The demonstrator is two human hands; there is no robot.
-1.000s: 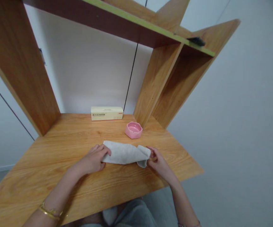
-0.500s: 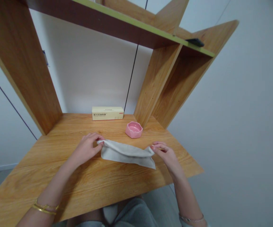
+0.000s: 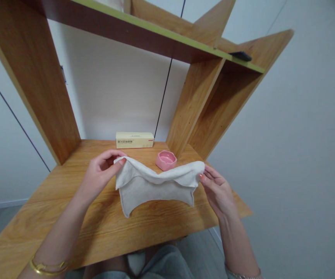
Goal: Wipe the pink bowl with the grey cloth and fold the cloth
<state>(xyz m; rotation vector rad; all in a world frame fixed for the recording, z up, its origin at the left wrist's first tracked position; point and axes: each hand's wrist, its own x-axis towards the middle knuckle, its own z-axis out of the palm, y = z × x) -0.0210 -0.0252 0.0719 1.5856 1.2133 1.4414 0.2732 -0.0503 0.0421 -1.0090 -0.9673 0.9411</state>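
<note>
A pale grey-white cloth [image 3: 157,190] hangs between my two hands above the wooden desk, its top folded over and sagging in the middle. My left hand [image 3: 100,170] pinches its upper left corner between thumb and fingers. At the upper right corner, my right hand [image 3: 218,190] grips the cloth with the thumb in front and the fingers partly hidden behind. Just behind the cloth stands a pink ashtray [image 3: 166,160], its lower front close to the cloth's top edge in view.
A long cream box [image 3: 134,140] with printed lettering lies at the back of the desk [image 3: 112,236]. Upright wooden panels [image 3: 194,104] and a shelf [image 3: 144,33] frame the desk. A dark flat object [image 3: 241,56] rests on the upper right shelf.
Both hands have risen and the right has moved outward. The cloth has lifted with them, now spread wider and hanging lower below its fold. The view has shifted slightly.
</note>
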